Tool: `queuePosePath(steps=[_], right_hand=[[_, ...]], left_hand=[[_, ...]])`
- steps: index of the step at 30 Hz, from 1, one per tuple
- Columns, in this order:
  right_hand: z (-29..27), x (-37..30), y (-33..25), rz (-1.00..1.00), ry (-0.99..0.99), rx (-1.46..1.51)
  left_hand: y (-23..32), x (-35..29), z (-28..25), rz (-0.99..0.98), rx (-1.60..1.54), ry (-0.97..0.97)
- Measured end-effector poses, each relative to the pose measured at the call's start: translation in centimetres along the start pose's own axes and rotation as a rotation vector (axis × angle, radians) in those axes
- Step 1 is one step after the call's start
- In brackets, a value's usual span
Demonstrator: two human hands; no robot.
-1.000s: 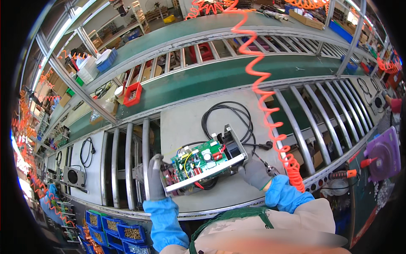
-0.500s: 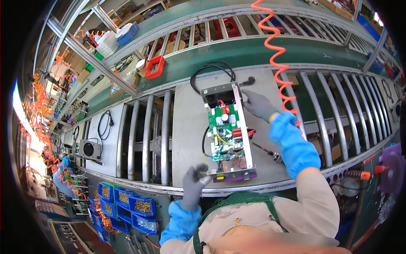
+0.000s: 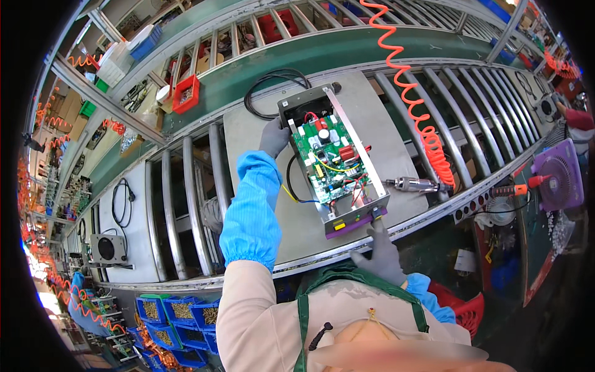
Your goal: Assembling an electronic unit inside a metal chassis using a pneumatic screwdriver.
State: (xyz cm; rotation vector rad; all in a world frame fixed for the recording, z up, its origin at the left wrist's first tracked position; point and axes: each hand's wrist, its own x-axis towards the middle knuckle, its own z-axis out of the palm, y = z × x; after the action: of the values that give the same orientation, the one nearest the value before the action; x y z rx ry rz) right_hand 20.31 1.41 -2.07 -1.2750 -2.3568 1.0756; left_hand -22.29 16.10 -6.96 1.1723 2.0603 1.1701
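An open metal case [image 3: 379, 185] with a green circuit board [image 3: 333, 152] inside lies on a grey board [image 3: 286, 239], slanting away from me to the left. My left hand [image 3: 274, 137], in a grey glove, is closed on the case's far left side, some fingertips hidden by its wall. My right hand [image 3: 380, 255], also gloved, is at the near right corner. Its thumb and index finger are apart, with the index at a small dark knob [image 3: 376, 213] on the front panel. Red and yellow wires cross the circuit board.
A silver power screwdriver [image 3: 414, 185] lies right of the case beside an orange coiled hose [image 3: 427, 133]. A black cable [image 3: 257, 87] loops behind the case. Metal rollers [image 3: 175, 208] flank the grey board. Blue bins [image 3: 181, 310] of small parts stand lower left, a purple fan [image 3: 555, 173] at right.
My left hand has gone from the near left corner to the case's far left side. My right hand has left the far right corner for the near right one. The view has shifted.
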Motion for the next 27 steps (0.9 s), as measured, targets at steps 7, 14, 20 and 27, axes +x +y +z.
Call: queuePosePath(steps=[7,14,20,27], right_hand=[[3.4,1.4,-1.4,0.008,0.133,-0.085],[-4.7,7.5,3.2,-0.190,-0.111,0.522],[-10.9,14.9,8.3,-0.266,-0.282,0.314],[-11.5,18.8,19.0,-0.091,-0.122,-0.477]], left_hand=[[-1.0,-13.1,-4.0,0.001,0.161,0.266],[0.9,-26.8,-2.3,-0.087,0.091,0.476],[2.3,-29.6,2.9,-0.130,0.189,0.618],[1.6,-33.1,5.7,-0.341,0.255,0.533]])
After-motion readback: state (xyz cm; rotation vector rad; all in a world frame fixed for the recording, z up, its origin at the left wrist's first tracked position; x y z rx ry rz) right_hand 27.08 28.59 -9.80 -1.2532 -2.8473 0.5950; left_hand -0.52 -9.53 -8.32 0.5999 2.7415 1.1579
